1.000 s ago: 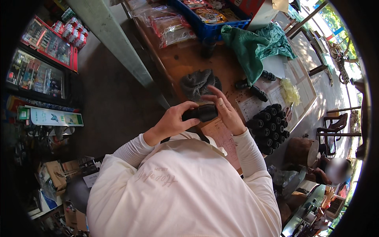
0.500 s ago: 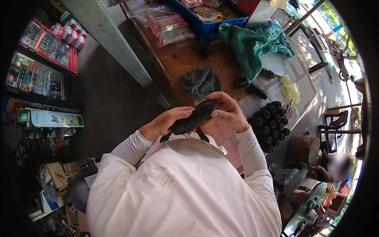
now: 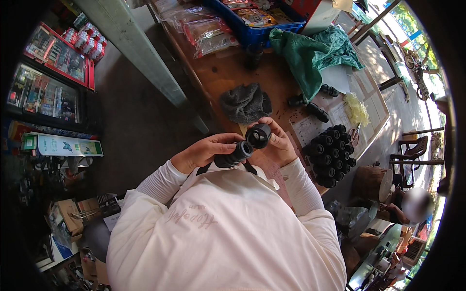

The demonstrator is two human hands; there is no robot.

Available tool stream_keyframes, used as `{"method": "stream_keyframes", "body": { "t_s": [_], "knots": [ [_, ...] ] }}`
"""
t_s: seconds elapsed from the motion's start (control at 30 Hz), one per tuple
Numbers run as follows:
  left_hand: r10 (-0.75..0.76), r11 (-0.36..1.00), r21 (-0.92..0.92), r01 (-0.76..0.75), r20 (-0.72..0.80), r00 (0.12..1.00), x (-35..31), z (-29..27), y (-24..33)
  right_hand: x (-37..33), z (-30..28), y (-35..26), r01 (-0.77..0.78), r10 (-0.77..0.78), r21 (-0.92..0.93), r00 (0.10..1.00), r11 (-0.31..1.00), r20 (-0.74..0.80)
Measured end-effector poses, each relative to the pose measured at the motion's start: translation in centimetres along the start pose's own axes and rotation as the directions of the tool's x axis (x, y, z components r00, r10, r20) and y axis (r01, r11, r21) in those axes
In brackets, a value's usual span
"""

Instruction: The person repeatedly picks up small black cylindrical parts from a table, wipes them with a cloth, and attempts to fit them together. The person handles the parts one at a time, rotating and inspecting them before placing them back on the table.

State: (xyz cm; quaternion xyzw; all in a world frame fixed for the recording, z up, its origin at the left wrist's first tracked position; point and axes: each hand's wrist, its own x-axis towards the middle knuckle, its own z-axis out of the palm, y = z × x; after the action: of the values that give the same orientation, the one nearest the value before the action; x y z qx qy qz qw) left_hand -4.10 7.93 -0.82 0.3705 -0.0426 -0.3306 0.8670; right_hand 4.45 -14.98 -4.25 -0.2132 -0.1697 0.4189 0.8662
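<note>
My left hand is closed around a black pipe coupling body, its round open end turned up to the right. Between the fingers and thumb of my right hand is a black coupling nut, its hollow mouth showing. The two parts are side by side, close together; whether their rims touch I cannot tell. Just beyond them a dark grey cloth lies crumpled on the wooden table. To the right stands a tight stack of black pipe couplings.
Loose black couplings lie near a green plastic bag. A blue crate with packets and some clear plastic bags are at the back. Beside the table's left edge runs a metal post. A person is at the far right.
The black coupling, in one piece between both hands before, is now apart in two. My right hand has tilted the nut so its opening shows, and the left holds the body.
</note>
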Motion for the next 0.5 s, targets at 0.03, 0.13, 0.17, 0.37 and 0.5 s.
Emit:
{"method": "stream_keyframes", "body": {
  "t_s": [0.03,0.13,0.17,0.37,0.5],
  "knots": [
    [0.001,1.000,-0.005,-0.001,-0.008,1.000,-0.1,0.2,0.0,0.0,0.0,0.0,-0.005,0.005,0.002,1.000,1.000,-0.004],
    [0.000,1.000,-0.011,0.000,0.003,1.000,-0.2,0.1,0.1,-0.2,-0.2,0.2,-0.026,0.026,0.013,0.999,1.000,-0.029],
    [-0.001,1.000,-0.011,0.001,0.013,1.000,-0.3,0.0,0.2,-0.3,-0.5,0.4,-0.036,0.036,0.022,0.998,0.999,-0.045],
    [-0.027,0.996,0.086,0.036,-0.100,0.995,-0.8,2.0,2.2,-1.0,-1.0,2.5,-0.047,0.062,0.143,0.993,0.989,-0.103],
    [-0.008,0.992,0.124,0.014,-0.051,0.999,-1.0,2.3,2.6,-1.2,-1.5,3.9,-0.050,0.073,0.259,0.994,0.965,-0.079]
  ]
}}
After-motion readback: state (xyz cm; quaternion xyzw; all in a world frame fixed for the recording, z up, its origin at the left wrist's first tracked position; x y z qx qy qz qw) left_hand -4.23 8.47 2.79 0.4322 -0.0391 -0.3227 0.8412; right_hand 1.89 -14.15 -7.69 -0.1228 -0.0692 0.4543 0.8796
